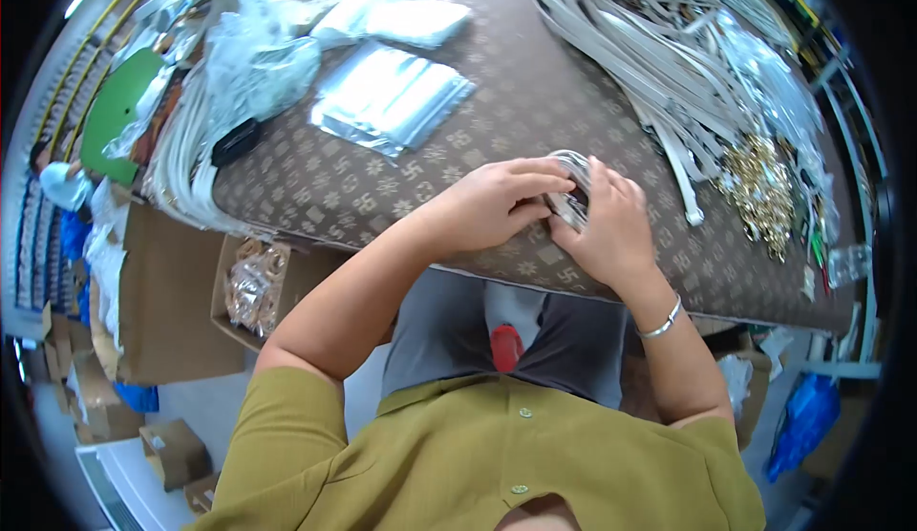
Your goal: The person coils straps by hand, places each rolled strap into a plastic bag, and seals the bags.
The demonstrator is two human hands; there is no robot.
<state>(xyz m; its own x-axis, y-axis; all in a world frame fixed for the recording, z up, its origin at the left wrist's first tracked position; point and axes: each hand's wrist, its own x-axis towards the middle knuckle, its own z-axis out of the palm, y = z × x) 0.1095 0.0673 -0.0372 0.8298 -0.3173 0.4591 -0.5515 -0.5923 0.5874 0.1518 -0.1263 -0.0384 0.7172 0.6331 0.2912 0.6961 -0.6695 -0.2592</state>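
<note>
A coiled pale strap (570,208) stands between my two hands near the table's front edge. My left hand (497,203) comes from the left, its fingertips closed on the coil's left side. On the other side, my right hand (614,223) wraps its fingers and thumb around the coil. Part of the coil is hidden behind my fingers. A stack of clear plastic bags (390,96) lies beyond my left hand. To the right of my right hand, the loose end of a pale strap (680,163) hangs from a large pile of straps (621,44).
Gold-coloured metal pieces (757,187) are heaped at the right of the patterned table (420,182). A black object (236,142) and more pale straps (181,149) lie at the left. Below the left edge stands a cardboard box (224,287) with bagged items. A co-worker (65,185) is at the far left.
</note>
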